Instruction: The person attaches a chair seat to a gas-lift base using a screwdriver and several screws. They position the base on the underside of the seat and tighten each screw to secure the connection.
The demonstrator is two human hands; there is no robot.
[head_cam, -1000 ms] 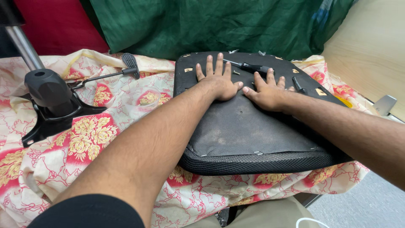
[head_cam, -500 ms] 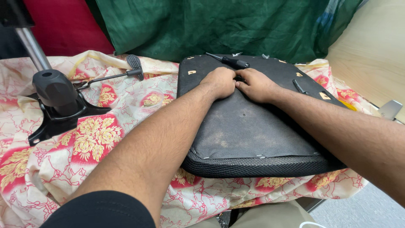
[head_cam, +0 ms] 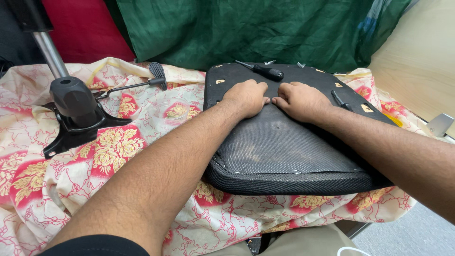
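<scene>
Hands first: your left hand [head_cam: 247, 96] and your right hand [head_cam: 301, 99] rest side by side on the upturned seat cushion [head_cam: 284, 142], knuckles up and fingers curled under, their tips almost touching each other at the middle of the pad. Both hands are closed into loose fists that press on the dark fabric underside; you cannot tell whether the fingers pinch any of that fabric.

Your cushion lies flat, underside up, on the flowered sheet [head_cam: 109, 156], with its rounded mesh edge towards you and small staples along the fabric border. Just beyond your hands, near the far edge of the cushion, lies a black-handled screwdriver [head_cam: 263, 70]. A second dark tool [head_cam: 340, 99] lies on the cushion just beside your right wrist.

To your left, well apart from the cushion, the black chair mechanism [head_cam: 76, 111] sits on the sheet with its metal column [head_cam: 50, 53] rising from it and its lever [head_cam: 137, 84] pointing towards the cushion. A green cloth [head_cam: 246, 28] hangs behind.
</scene>
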